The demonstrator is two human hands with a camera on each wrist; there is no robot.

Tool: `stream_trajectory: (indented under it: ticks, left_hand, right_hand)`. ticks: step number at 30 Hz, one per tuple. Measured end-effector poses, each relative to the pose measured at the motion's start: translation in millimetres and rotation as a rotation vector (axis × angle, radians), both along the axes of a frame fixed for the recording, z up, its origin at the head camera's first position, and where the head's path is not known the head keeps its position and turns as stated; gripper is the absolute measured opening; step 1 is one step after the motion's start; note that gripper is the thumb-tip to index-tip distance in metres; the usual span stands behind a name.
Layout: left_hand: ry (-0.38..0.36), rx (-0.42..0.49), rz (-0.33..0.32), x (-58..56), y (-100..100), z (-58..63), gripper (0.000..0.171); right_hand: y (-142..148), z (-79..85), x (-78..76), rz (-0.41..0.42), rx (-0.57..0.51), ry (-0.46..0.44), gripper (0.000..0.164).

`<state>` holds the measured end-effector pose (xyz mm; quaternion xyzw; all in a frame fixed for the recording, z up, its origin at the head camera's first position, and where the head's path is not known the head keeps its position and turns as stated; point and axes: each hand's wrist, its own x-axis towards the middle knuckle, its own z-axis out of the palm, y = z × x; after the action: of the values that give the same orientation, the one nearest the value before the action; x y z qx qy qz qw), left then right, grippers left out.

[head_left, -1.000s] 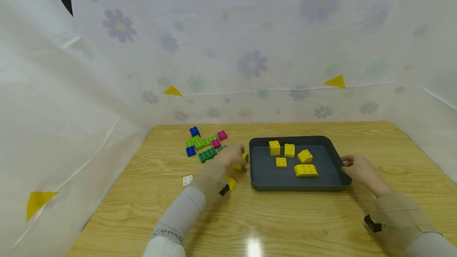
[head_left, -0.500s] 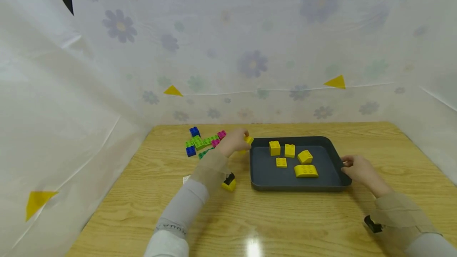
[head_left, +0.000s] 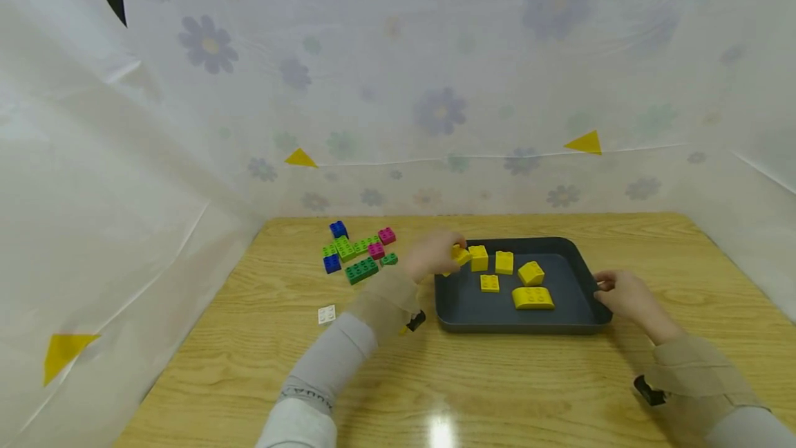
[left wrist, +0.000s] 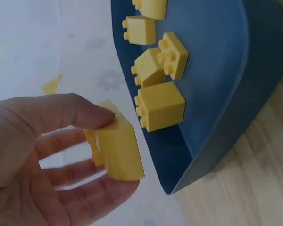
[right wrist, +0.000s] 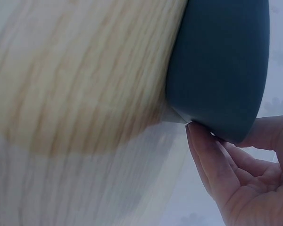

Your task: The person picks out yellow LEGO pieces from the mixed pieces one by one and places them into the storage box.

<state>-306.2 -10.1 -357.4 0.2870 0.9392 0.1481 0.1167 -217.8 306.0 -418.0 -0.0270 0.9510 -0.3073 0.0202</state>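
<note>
My left hand (head_left: 435, 254) pinches a yellow toy building block (left wrist: 120, 153) between thumb and fingers, over the back left corner of the dark grey tray (head_left: 472, 313). In the left wrist view this block has a sloped or rounded face, its studs turned toward the palm. Several yellow blocks stand inside the tray, among them a square one (head_left: 478, 258), a flat one (head_left: 490, 283) and a long rounded one (head_left: 533, 298). My right hand (head_left: 624, 297) holds the tray's right edge, thumb and fingers around the rim (right wrist: 236, 134).
Left of the tray lie blue (head_left: 332, 263), lime (head_left: 345, 249), pink (head_left: 387, 235) and green (head_left: 361, 270) blocks. A white block (head_left: 326, 314) lies nearer the front. Beneath my left wrist a bit of yellow (head_left: 403, 330) peeks out. A flowered sheet (head_left: 435, 185) hangs behind the wooden table (head_left: 497, 386).
My left hand has lifted a yellow block from the table beside the tray and carried it right, over the tray's back left corner. My right hand and the tray have stayed put.
</note>
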Motion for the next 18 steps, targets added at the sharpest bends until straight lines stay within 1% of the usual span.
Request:
stream_trajectory:
  ticks: [5,7,10,12,18]
  left_hand:
    - [0.02,-0.132,-0.174,8.9,11,-8.2,0.041]
    - [0.019,-0.178,-0.216,12.8,16,-11.2,0.04]
    - [0.01,-0.219,-0.246,18.3,23,-15.5,0.04]
    - [-0.01,-0.23,-0.242,21.5,27,-18.8,0.041]
    - [-0.019,-0.252,-0.248,28.0,34,-28.3,0.041]
  right_hand:
    - [0,-1.0,-1.1,-0.006,0.002,0.006,0.039]
    - [0,-0.7,-1.2,-0.008,0.003,0.006,0.039]
    - [0,-0.8,-1.4,-0.008,0.003,0.008,0.039]
    - [0,-0.7,-1.6,-0.006,0.005,0.009,0.039]
    - [1,-0.9,-2.1,-0.003,0.003,0.005,0.039]
